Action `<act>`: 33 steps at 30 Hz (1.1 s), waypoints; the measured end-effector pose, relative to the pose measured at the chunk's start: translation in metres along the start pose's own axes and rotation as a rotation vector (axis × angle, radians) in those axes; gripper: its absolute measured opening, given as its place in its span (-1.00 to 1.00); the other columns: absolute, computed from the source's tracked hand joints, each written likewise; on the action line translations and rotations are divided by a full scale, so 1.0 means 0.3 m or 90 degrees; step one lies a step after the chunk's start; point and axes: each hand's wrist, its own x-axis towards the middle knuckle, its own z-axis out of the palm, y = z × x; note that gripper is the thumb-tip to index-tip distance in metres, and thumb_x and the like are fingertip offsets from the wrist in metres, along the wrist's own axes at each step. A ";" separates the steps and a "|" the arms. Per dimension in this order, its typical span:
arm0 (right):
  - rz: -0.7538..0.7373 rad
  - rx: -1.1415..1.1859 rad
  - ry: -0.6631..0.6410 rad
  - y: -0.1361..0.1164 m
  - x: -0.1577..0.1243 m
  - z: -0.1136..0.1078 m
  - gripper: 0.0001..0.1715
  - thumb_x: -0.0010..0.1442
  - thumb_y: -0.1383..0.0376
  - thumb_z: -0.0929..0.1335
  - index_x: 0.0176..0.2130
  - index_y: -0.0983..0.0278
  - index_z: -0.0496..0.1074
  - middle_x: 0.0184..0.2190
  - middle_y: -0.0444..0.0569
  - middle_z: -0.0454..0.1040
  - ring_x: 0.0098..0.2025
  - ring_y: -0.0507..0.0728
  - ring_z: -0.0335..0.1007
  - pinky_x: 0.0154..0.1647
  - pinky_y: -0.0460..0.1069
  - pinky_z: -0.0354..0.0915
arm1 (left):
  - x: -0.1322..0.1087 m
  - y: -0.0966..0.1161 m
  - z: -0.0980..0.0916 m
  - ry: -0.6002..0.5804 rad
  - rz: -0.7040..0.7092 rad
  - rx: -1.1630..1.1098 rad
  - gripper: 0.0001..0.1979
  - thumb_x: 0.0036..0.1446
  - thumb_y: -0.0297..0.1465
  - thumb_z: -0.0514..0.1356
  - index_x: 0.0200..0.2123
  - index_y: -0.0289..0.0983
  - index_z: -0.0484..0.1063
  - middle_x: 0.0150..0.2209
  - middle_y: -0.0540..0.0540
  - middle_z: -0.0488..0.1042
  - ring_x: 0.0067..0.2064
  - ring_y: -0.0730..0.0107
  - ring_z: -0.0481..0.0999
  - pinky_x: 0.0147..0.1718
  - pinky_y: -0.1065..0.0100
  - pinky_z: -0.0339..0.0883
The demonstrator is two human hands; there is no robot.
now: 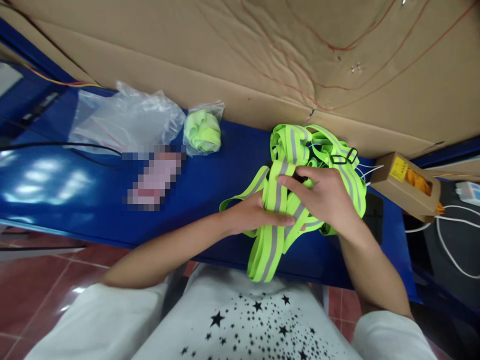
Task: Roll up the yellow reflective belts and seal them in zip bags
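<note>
the person is sitting at the blue table [56, 185], both hands down in a tangle of neon-green straps [296, 145] with grey reflective bands. the left hand [255, 215] is lying flat across a folded length of strap, fingers stretched out and pressing it down, not clenched. the right hand [328, 197] is resting on the other side, fingers curling round the bundle and grasping the straps, its fingertips [290, 182] sitting just above the left hand's. the two hands are nearly touching.

the straps are lying heaped at the far edge of the table, up against the cardboard sheet [262, 55]. one doubled loop is hanging over the near edge, in front of the person's white star-print shirt [247, 320]. a black buckle [345, 157] is showing on top of the heap, just beyond the right hand.

off to the left, well apart from the hands, a bagged strap [203, 131] is sitting rolled up beside a heap of empty clear bags [123, 117]. to the right, a small cardboard box [407, 185] with a window is lying near the heap, and white cables [450, 250] are trailing past it.
</note>
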 end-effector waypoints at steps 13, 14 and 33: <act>-0.081 -0.002 -0.074 0.008 -0.016 -0.006 -0.66 0.46 0.13 0.35 0.08 0.22 0.58 -0.02 0.07 0.63 -0.02 0.19 0.58 0.02 0.10 0.47 | -0.017 0.044 -0.035 -0.018 0.165 0.304 -0.70 0.25 -0.26 0.32 -0.03 -0.30 0.50 -0.04 -0.17 0.61 0.03 0.14 0.58 0.11 0.14 0.46; -0.093 -0.034 -0.125 -0.006 -0.028 -0.014 -0.56 0.47 0.10 0.32 0.20 0.23 0.52 0.05 0.10 0.62 0.05 0.23 0.59 0.07 0.14 0.48 | -0.017 0.045 -0.034 -0.019 0.181 0.322 -0.74 0.26 -0.26 0.31 -0.07 -0.30 0.51 -0.07 -0.16 0.61 0.01 0.15 0.58 0.10 0.15 0.46; 0.198 0.326 -0.114 0.012 -0.012 -0.049 -0.49 0.31 -0.16 0.41 -0.30 0.22 0.55 -0.53 -0.14 0.52 -0.57 0.04 0.38 -0.63 -0.07 0.24 | -0.035 0.072 -0.017 -0.232 -0.037 0.078 -0.67 0.42 -0.21 0.22 0.02 -0.37 0.54 -0.18 -0.24 0.67 -0.20 0.31 0.67 -0.11 0.27 0.62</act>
